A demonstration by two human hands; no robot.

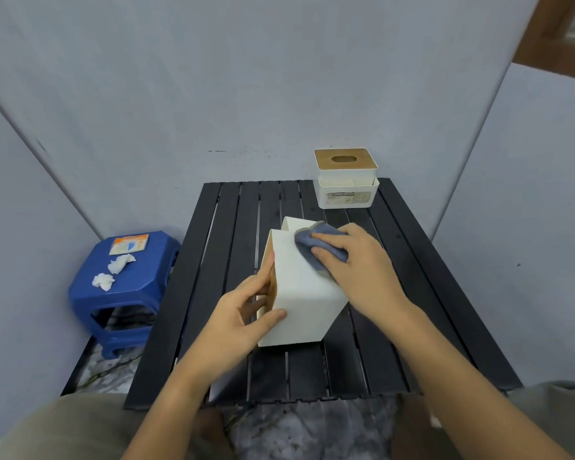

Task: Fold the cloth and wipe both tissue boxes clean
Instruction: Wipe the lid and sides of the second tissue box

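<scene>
A white tissue box (299, 293) lies tipped on its side in the middle of the black slatted table (233, 210), its wooden lid facing left. My left hand (246, 313) grips its near left edge, thumb on the upper face. My right hand (349, 257) presses a folded grey-blue cloth (307, 239) onto the box's upper face near the far end. A second white tissue box (346, 180) with a wooden slotted lid stands upright at the table's far right edge.
A blue plastic stool (120, 293) stands left of the table, carrying two crumpled white tissues (113, 272) and a small orange-and-white packet (128, 244). Grey panels wall in the back and both sides. My knees sit below the table's near edge.
</scene>
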